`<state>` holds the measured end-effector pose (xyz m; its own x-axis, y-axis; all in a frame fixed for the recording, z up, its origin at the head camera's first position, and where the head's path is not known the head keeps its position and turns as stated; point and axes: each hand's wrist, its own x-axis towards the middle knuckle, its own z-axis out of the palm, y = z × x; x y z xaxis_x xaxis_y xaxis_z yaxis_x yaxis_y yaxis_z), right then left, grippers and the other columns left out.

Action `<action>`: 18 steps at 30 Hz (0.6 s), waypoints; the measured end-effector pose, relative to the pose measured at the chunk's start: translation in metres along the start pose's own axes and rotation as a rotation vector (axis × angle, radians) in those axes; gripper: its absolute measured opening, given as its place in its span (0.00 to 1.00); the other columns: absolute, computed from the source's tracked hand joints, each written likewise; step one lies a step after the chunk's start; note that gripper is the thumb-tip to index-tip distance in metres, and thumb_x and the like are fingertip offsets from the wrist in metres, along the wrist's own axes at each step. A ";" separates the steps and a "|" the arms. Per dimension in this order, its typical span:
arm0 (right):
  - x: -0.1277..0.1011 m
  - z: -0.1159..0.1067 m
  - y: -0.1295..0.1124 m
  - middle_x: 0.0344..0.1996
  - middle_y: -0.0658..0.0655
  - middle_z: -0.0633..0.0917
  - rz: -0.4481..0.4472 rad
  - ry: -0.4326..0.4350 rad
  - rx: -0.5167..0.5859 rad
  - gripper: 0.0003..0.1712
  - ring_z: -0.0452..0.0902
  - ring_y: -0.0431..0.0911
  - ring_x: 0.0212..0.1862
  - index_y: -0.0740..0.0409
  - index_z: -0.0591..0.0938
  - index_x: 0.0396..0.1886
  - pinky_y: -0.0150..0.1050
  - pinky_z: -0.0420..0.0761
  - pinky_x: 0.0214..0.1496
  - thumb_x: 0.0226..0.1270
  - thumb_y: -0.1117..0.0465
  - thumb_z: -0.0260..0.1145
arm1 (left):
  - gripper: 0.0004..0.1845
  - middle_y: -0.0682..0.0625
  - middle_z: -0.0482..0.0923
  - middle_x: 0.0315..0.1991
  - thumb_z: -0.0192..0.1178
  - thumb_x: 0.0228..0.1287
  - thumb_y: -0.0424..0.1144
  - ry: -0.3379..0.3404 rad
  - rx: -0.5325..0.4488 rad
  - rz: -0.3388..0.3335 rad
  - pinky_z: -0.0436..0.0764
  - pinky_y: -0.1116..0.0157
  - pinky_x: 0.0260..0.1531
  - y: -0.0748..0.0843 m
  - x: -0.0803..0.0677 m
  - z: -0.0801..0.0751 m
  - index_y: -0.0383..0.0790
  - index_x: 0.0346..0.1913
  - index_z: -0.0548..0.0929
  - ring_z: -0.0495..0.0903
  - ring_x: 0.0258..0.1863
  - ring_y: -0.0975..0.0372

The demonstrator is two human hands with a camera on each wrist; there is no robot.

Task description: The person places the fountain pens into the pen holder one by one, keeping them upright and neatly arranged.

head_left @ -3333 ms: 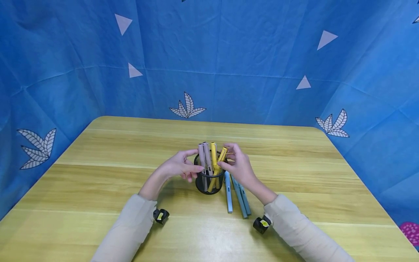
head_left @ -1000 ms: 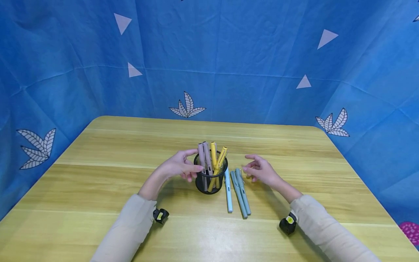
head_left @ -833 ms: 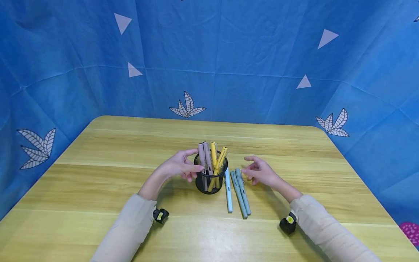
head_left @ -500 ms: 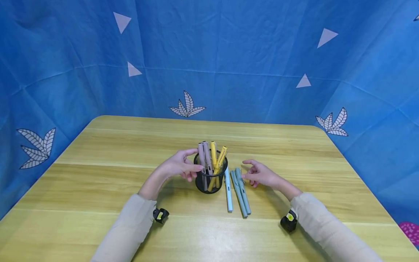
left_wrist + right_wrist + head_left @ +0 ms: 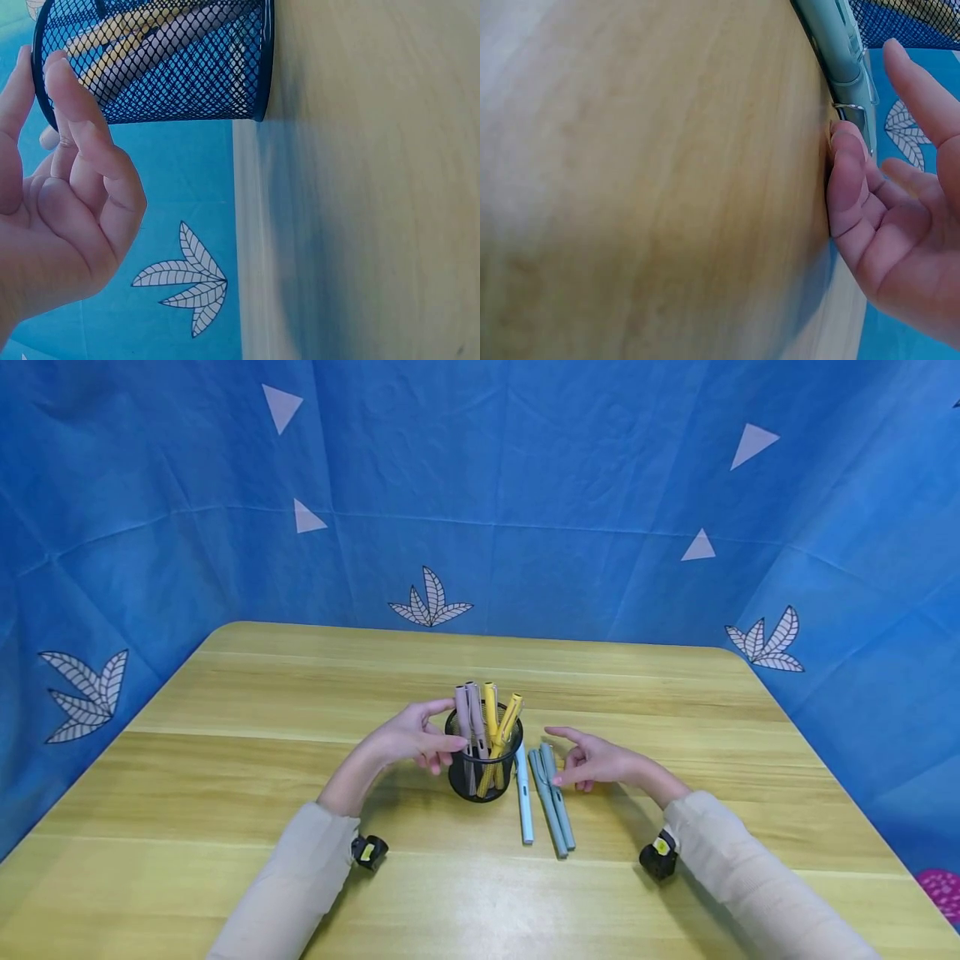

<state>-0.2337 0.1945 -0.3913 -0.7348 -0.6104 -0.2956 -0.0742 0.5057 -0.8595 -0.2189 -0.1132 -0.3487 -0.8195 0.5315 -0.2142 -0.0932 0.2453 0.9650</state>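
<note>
Two grey-green pens (image 5: 553, 797) lay side by side on the wooden surface (image 5: 225, 760), just right of a pale blue pen (image 5: 522, 793), all three pointing roughly away from the person. The right hand (image 5: 592, 760) rested low beside the far ends of the grey-green pair, fingers loosely spread and gripping nothing; in the right wrist view a fingertip (image 5: 846, 161) touched the surface right against the metal clip of the nearer pen (image 5: 845, 56). Just left of the pale blue pen stood a black mesh cup (image 5: 482, 768), upright, holding two mauve pens (image 5: 469, 710) and two yellow pens (image 5: 497, 714) that leaned against its rim. The left hand (image 5: 411, 745) sat against the cup's left side, fingers relaxed and only lightly bent, their tips touching the mesh near the rim (image 5: 67, 82) without closing round it. Blue cloth with white leaves and triangles (image 5: 431, 602) walled the surface on three sides.
</note>
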 end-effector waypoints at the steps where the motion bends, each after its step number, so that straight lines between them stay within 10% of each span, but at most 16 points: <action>1: 0.000 0.000 -0.001 0.22 0.58 0.78 0.006 -0.002 -0.010 0.51 0.72 0.45 0.22 0.63 0.45 0.69 0.37 0.76 0.27 0.54 0.60 0.67 | 0.42 0.44 0.77 0.19 0.61 0.56 0.35 0.001 0.002 0.002 0.73 0.69 0.16 0.000 0.000 0.000 0.39 0.69 0.49 0.75 0.14 0.60; 18: 0.004 0.005 -0.012 0.15 0.54 0.72 0.063 0.054 -0.180 0.41 0.70 0.42 0.17 0.67 0.57 0.65 0.36 0.75 0.21 0.56 0.59 0.66 | 0.41 0.45 0.77 0.19 0.61 0.56 0.35 0.005 -0.017 -0.010 0.72 0.70 0.14 0.002 -0.001 0.001 0.40 0.69 0.49 0.74 0.14 0.60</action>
<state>-0.2321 0.1834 -0.3844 -0.7764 -0.5430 -0.3200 -0.1424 0.6457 -0.7502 -0.2178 -0.1125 -0.3472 -0.8215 0.5247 -0.2233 -0.1112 0.2367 0.9652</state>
